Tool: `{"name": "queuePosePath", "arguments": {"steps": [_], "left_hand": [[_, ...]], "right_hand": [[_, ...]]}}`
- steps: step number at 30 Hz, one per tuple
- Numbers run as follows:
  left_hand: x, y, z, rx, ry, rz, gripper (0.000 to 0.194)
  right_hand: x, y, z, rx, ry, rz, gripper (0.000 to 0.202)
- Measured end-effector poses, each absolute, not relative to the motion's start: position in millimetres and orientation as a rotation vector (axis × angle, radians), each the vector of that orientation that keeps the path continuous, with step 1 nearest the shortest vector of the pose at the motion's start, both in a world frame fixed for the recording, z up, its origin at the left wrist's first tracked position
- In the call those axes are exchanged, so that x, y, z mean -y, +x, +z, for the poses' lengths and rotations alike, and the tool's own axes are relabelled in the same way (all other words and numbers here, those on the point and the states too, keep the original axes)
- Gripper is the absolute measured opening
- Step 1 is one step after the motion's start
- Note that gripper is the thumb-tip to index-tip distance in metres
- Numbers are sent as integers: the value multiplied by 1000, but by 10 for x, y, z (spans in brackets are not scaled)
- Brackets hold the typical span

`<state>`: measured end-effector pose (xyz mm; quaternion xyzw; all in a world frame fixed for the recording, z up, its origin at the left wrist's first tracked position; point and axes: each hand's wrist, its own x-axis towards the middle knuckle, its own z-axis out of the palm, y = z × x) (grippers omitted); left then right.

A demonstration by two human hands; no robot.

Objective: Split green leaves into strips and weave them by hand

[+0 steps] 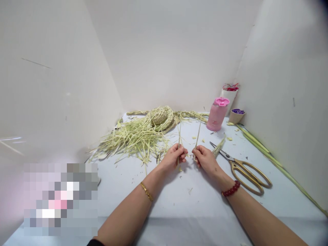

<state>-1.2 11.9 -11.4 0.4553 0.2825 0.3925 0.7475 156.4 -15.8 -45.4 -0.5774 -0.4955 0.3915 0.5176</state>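
Between thumb and fingers my left hand (176, 155) pinches a thin pale straw strip (179, 131) that stands nearly upright. A second straw strip (198, 131) rises from my right hand (203, 158), which is closed on its lower end. The two hands are a small gap apart above the light blue tabletop (189, 205). Just right of my right hand lie scissors (237, 164) with gold handles, their blades touching or close to a short bundle of straw (219, 147). Beyond my left hand spreads a loose heap of greenish straw strips (135, 136).
A coiled woven straw piece (161, 118) sits at the back beside a long braid (194, 115). Back right stand a pink bottle (216, 116), a white container (229, 95) and a small cup (237, 117) with purple contents. Long green stalks (271, 160) line the right wall. A blurred patch covers the lower left.
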Motion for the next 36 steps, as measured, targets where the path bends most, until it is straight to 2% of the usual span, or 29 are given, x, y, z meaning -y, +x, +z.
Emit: {"name": "queuePosePath", "arguments": {"steps": [7,10,13,20,36], "left_hand": [[-236,-173,61,-524,662,930,23],[-257,-151,-26,-638,806,929,32],[-235,-82,-158,-783,1056,878,31],[-150,-30,-237,-929,1431,779,28],[-191,-37,-349,-924,1625,781,29]], "right_hand": [[126,1661,-426,1080,-1400,871,23],[136,1616,-400,1085,-1251,1009,15],[175,1522,-369,1119,-1169,1083,16],[250,1425,-299,1159,-1287,1008,9],[235,1482,-367,1400,-1382,1009,12]]}}
